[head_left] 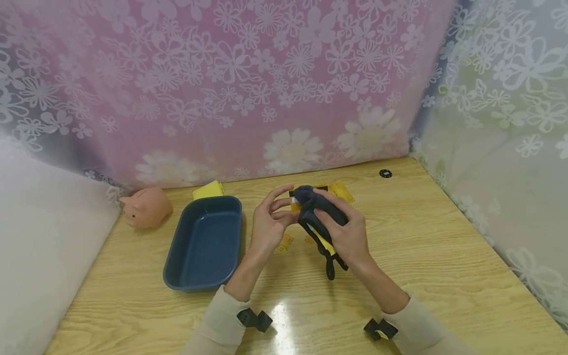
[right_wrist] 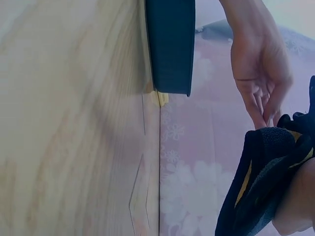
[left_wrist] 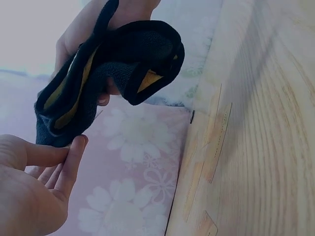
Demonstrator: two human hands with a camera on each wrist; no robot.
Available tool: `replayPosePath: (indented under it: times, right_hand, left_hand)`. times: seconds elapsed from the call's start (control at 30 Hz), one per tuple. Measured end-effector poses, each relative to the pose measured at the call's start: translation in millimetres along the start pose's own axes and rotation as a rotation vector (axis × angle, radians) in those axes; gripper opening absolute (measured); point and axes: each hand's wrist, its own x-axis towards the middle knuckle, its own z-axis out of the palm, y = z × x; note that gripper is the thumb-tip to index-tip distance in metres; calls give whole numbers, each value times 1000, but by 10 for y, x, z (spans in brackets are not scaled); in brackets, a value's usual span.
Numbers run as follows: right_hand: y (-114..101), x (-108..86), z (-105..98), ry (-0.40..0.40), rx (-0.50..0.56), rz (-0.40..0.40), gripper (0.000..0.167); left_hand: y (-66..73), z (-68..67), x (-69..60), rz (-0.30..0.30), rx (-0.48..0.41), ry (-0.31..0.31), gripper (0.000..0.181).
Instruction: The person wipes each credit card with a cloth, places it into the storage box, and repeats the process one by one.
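Observation:
A dark navy cloth item (head_left: 326, 212) with black edging and yellow inner parts is held bunched above the table; its exact kind cannot be made out. My right hand (head_left: 350, 234) grips it from the right, thumb on the near side. At its far left end, my left hand (head_left: 270, 217) pinches the cloth between thumb and fingertips. The left wrist view shows the folded cloth (left_wrist: 133, 49) with the left hand (left_wrist: 34, 182) below it. A dark strap-like loop (head_left: 330, 268) hangs at its lower end. Beneath are flat orange-yellow pieces (head_left: 341, 191), partly hidden.
A deep blue rectangular basin (head_left: 201, 283) stands left of the hands. Behind it lies a yellow object (head_left: 209, 189), and a pink piggy bank (head_left: 148, 207) sits further left. A small black disc (head_left: 385, 173) lies at the back right. Flowered curtains (head_left: 266, 88) border the wooden table.

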Motion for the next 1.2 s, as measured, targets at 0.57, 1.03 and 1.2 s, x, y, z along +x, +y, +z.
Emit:
replayPosePath:
  times: [0.57, 1.03, 1.2]
  right_hand:
    - [50, 138, -219, 128, -38, 12, 40]
    - [53, 214, -327, 234, -34, 62, 39]
    - [-1, 176, -256, 188, 23, 26, 39]
  left_hand:
    - [27, -27, 26, 49, -141, -5, 66]
    - [56, -91, 48, 7, -150, 35, 66]
    - [53, -96, 50, 0, -140, 57, 66]
